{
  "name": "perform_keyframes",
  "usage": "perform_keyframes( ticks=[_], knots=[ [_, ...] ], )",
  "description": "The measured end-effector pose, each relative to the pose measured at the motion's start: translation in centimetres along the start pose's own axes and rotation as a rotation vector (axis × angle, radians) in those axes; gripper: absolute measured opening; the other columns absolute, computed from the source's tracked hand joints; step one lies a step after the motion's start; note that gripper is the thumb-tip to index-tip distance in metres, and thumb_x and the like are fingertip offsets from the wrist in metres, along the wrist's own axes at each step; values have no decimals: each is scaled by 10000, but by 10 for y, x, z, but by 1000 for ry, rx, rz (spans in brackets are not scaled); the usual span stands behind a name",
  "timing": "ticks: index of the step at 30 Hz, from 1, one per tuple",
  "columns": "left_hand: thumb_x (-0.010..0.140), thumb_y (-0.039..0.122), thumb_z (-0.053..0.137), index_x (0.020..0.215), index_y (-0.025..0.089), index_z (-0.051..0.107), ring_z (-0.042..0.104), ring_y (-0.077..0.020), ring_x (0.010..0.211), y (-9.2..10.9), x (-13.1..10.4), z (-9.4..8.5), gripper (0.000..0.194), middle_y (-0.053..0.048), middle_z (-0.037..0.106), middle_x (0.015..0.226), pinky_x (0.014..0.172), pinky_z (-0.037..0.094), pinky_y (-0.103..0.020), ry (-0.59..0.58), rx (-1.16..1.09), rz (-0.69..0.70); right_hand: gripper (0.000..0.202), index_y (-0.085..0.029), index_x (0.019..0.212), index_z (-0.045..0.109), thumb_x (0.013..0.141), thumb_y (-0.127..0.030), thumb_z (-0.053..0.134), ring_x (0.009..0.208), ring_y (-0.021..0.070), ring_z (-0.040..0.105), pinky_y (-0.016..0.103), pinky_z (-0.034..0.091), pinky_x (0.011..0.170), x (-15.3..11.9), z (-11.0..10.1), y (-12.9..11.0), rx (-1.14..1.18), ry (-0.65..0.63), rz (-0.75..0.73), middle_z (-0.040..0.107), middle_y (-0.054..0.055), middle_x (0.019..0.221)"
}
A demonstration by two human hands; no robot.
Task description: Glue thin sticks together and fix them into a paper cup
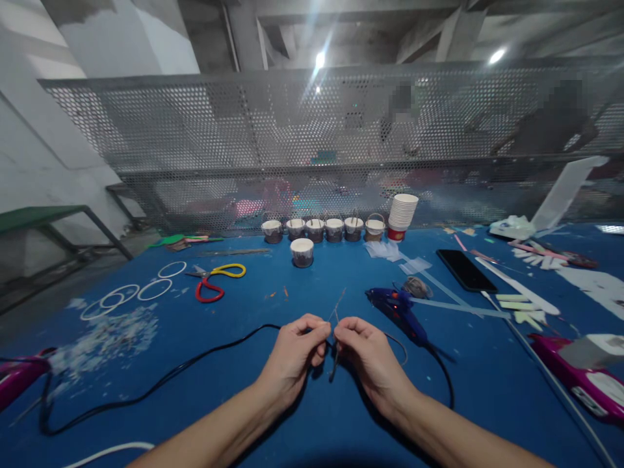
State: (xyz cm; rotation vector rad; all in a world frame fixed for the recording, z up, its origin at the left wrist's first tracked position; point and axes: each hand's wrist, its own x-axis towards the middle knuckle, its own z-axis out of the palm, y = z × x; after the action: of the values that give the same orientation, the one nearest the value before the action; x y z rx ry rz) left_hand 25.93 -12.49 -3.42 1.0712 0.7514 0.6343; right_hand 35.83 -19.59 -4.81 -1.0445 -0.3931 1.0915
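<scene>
Between my two hands is a thin grey strand of yarn (340, 300), its upper end rising above my fingertips and a darker end hanging below. My left hand (294, 351) pinches it from the left, thumb against fingers. From the right, my right hand (369, 352) pinches the same strand; the fingertips nearly meet. Right of my hands lies a blue hot glue gun (400, 314), with a small ball of grey yarn (417, 286) behind it. A single small cup (302, 253), dark below its white rim, stands farther ahead.
Several cups (314, 231), some with handles, line the back beside a stack of paper cups (403, 211). Scissors (210, 286) and white rings (155, 290) lie left; a phone (467, 270) and power strip (580, 383) lie right. A black cable (190, 359) crosses the blue table.
</scene>
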Motion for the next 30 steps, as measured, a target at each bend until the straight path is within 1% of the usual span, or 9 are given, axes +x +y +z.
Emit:
perform_keyframes(
  ticks=[7, 11, 15, 18, 21, 25, 30],
  knots=[
    [530, 222, 747, 559, 129, 566, 371, -28, 379, 0, -1, 1, 205, 43, 489, 503, 361, 204, -172, 18, -46, -20, 201, -149, 597, 594, 568, -275, 748, 508, 85, 420, 225, 303, 529, 1, 1, 1, -11, 1, 1, 523, -37, 513],
    [558, 230, 736, 587, 136, 556, 346, -25, 369, -1, -1, 0, 205, 52, 470, 479, 364, 175, -173, 9, -51, -20, 188, -148, 605, 596, 582, -268, 739, 516, 88, 425, 227, 307, 537, 1, 0, 2, -20, -7, -3, 526, -36, 520],
    [577, 238, 738, 632, 144, 537, 252, -8, 374, 0, 0, -1, 228, 96, 377, 442, 387, 151, -169, 7, -83, -34, 168, -150, 603, 599, 593, -255, 730, 506, 83, 414, 223, 294, 520, 1, -1, 4, -28, -10, -10, 518, -40, 515],
    [621, 250, 709, 661, 138, 551, 224, -15, 394, 1, 0, -1, 197, 102, 331, 434, 397, 141, -174, -17, -108, -51, 167, -153, 601, 601, 593, -252, 735, 501, 79, 410, 218, 294, 515, 1, -1, 5, -25, -3, -13, 520, -43, 513],
    [662, 253, 662, 690, 123, 586, 222, -25, 404, 3, 0, -1, 153, 87, 340, 438, 398, 143, -185, -38, -127, -68, 181, -153, 631, 623, 574, -259, 757, 511, 79, 426, 214, 308, 522, 2, -2, 7, -2, 8, -8, 539, -40, 526],
    [673, 279, 664, 660, 113, 601, 223, -26, 405, 3, 1, -1, 179, 83, 339, 424, 401, 155, -188, -34, -101, -44, 236, -148, 715, 675, 543, -266, 786, 528, 78, 446, 215, 330, 541, 5, -3, 8, 26, 6, 9, 589, -22, 591],
    [613, 287, 726, 644, 123, 584, 263, -23, 402, 1, 1, -1, 219, 82, 368, 428, 407, 172, -183, -22, -99, -21, 197, -149, 647, 676, 558, -288, 784, 531, 82, 443, 221, 328, 540, 4, -3, 8, 16, 0, -13, 579, -21, 572]
  ],
)
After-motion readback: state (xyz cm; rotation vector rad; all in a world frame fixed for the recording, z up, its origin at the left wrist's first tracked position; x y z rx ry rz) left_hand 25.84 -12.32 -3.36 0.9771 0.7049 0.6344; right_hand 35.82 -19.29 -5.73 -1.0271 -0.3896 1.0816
